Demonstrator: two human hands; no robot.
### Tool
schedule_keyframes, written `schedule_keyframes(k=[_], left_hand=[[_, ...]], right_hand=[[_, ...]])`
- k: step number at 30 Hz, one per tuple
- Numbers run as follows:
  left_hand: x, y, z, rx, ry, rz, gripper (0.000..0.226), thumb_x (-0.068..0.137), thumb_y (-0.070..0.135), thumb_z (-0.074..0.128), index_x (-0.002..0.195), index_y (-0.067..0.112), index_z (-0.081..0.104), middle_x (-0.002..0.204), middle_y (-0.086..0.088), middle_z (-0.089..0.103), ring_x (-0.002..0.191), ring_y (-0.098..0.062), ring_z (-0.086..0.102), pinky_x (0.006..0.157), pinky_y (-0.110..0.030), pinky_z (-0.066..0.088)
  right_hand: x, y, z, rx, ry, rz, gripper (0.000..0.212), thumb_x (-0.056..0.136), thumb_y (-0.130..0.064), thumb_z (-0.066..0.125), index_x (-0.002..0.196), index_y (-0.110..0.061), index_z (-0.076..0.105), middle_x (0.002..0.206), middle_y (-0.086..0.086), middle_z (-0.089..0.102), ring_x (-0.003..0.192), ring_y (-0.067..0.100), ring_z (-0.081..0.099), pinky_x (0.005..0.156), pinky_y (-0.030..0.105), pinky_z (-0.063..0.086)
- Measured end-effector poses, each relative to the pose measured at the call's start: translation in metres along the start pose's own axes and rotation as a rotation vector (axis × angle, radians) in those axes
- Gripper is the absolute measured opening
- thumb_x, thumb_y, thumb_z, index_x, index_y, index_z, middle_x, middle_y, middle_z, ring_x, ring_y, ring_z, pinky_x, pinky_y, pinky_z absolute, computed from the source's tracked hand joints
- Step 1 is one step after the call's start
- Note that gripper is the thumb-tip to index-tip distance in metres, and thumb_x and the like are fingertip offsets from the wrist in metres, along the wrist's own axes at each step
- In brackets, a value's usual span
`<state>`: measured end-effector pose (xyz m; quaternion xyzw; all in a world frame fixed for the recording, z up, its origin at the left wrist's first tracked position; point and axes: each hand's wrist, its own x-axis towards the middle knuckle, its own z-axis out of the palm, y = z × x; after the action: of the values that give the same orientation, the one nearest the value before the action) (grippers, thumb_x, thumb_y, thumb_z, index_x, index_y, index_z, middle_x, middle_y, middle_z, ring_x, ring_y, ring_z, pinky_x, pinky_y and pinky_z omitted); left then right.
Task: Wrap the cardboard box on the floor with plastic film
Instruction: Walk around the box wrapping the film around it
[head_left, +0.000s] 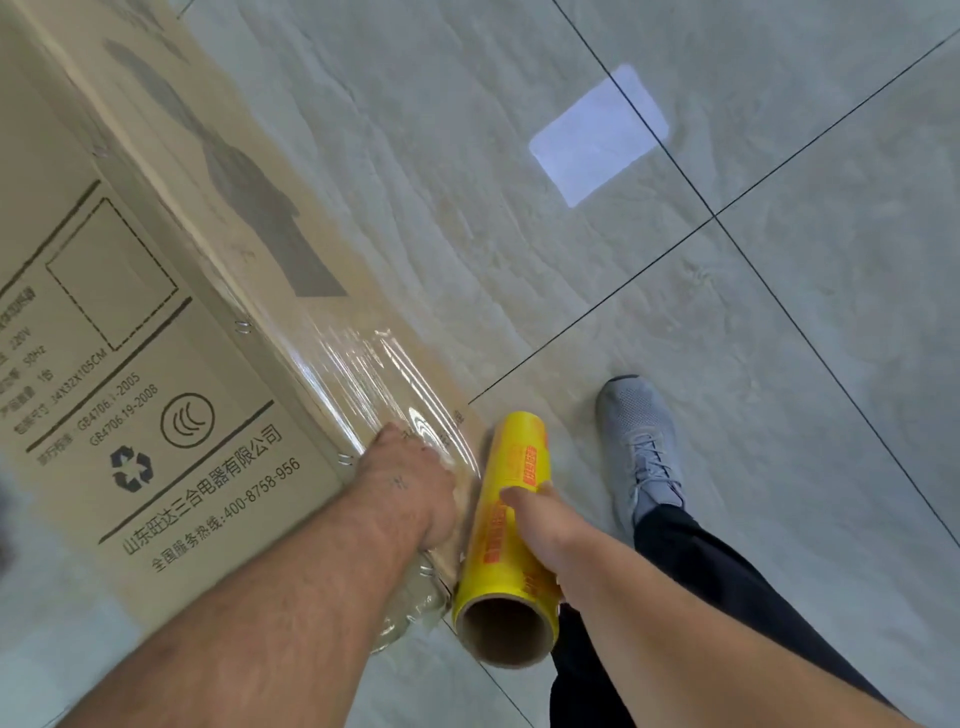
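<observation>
A tall brown cardboard box with black print stands on the floor and fills the left of the view. Clear plastic film lies stretched and wrinkled over the box's right side. My left hand presses the film against the box near its corner; its fingertips are hidden over the edge. My right hand grips a yellow roll of film with a cardboard core, held just right of the box. The film runs from the roll to the box between my hands.
Grey tiled floor with dark grout lines spreads to the right. My foot in a grey sneaker and a dark trouser leg stand right of the roll. A bright window reflection shows on the tiles.
</observation>
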<state>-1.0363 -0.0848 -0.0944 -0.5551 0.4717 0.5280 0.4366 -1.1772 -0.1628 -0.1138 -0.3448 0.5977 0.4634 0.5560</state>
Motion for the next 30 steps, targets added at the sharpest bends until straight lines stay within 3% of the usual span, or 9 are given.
schedule_keyframes(k=[2, 5, 10, 12, 16, 21, 25, 27, 30], left_hand=[[0.002, -0.001, -0.004, -0.01, 0.002, -0.011, 0.06, 0.104, 0.045, 0.037, 0.16, 0.024, 0.037, 0.168, -0.009, 0.033, 0.155, -0.031, 0.026, 0.126, -0.058, 0.008], [0.002, -0.001, -0.007, 0.017, 0.009, -0.028, 0.057, 0.103, 0.043, 0.036, 0.157, 0.024, 0.042, 0.165, -0.01, 0.036, 0.152, -0.033, 0.028, 0.124, -0.059, 0.01], [-0.002, -0.004, -0.002, -0.022, 0.045, -0.007, 0.058, 0.102, 0.036, 0.042, 0.157, 0.019, 0.042, 0.171, -0.01, 0.023, 0.157, -0.029, 0.017, 0.127, -0.052, 0.01], [-0.004, -0.004, -0.003, -0.105, 0.091, 0.032, 0.058, 0.099, 0.03, 0.047, 0.155, 0.016, 0.044, 0.17, -0.007, 0.026, 0.156, -0.025, 0.023, 0.126, -0.044, 0.021], [-0.01, 0.0, -0.011, -0.166, 0.127, 0.064, 0.049, 0.095, 0.021, 0.05, 0.144, 0.024, 0.048, 0.147, -0.005, 0.053, 0.134, -0.03, 0.053, 0.106, -0.041, 0.044], [-0.01, 0.019, -0.012, -0.084, 0.089, 0.048, 0.047, 0.101, 0.032, 0.042, 0.145, 0.026, 0.056, 0.153, -0.003, 0.053, 0.138, -0.028, 0.051, 0.113, -0.044, 0.039], [-0.01, 0.03, 0.0, -0.031, 0.083, -0.044, 0.065, 0.1, 0.057, 0.032, 0.15, 0.019, 0.051, 0.154, -0.01, 0.05, 0.143, -0.031, 0.044, 0.115, -0.05, 0.03], [-0.01, 0.026, 0.001, -0.044, 0.084, -0.071, 0.064, 0.098, 0.058, 0.039, 0.15, 0.022, 0.047, 0.154, -0.009, 0.05, 0.143, -0.03, 0.043, 0.114, -0.048, 0.03], [-0.006, 0.02, 0.0, -0.045, 0.051, -0.079, 0.06, 0.094, 0.046, 0.049, 0.15, 0.027, 0.045, 0.153, -0.008, 0.05, 0.143, -0.031, 0.044, 0.113, -0.048, 0.031]], right_hand=[[-0.004, 0.011, -0.014, 0.13, -0.004, 0.035, 0.083, 0.1, -0.058, 0.062, 0.168, -0.031, 0.024, 0.147, 0.011, 0.054, 0.126, 0.035, 0.062, 0.11, 0.048, 0.053], [-0.004, 0.024, -0.014, 0.424, -0.158, 0.118, 0.085, 0.077, -0.067, 0.083, 0.144, -0.021, 0.056, 0.117, 0.016, 0.079, 0.102, 0.038, 0.079, 0.101, 0.058, 0.061], [-0.003, 0.018, -0.005, 0.513, -0.237, 0.144, 0.067, 0.078, -0.065, 0.082, 0.12, -0.015, 0.068, 0.094, 0.019, 0.083, 0.092, 0.038, 0.081, 0.101, 0.055, 0.061], [0.001, 0.018, -0.004, 0.459, -0.223, 0.131, 0.083, 0.063, -0.07, 0.086, 0.125, -0.018, 0.069, 0.102, 0.02, 0.083, 0.097, 0.04, 0.081, 0.104, 0.059, 0.058], [0.01, 0.033, -0.007, 0.33, -0.118, 0.088, 0.104, 0.046, -0.071, 0.088, 0.134, -0.021, 0.064, 0.109, 0.017, 0.08, 0.088, 0.037, 0.082, 0.096, 0.057, 0.063], [0.0, 0.063, -0.002, 0.123, 0.026, 0.014, 0.095, 0.082, -0.062, 0.082, 0.155, -0.02, 0.039, 0.133, 0.014, 0.063, 0.11, 0.035, 0.071, 0.103, 0.046, 0.058], [0.006, 0.055, 0.023, -0.009, 0.029, -0.042, 0.122, 0.082, -0.066, 0.078, 0.169, -0.009, 0.013, 0.16, 0.016, 0.045, 0.139, 0.037, 0.054, 0.112, 0.042, 0.045], [0.02, 0.059, 0.033, -0.021, -0.018, -0.071, 0.129, 0.073, -0.075, 0.068, 0.17, -0.009, 0.016, 0.164, 0.015, 0.042, 0.145, 0.037, 0.05, 0.12, 0.045, 0.041], [0.016, 0.057, 0.032, 0.166, -0.014, 0.023, 0.106, 0.076, -0.075, 0.06, 0.161, -0.018, 0.034, 0.148, 0.015, 0.054, 0.125, 0.039, 0.062, 0.106, 0.05, 0.053]])
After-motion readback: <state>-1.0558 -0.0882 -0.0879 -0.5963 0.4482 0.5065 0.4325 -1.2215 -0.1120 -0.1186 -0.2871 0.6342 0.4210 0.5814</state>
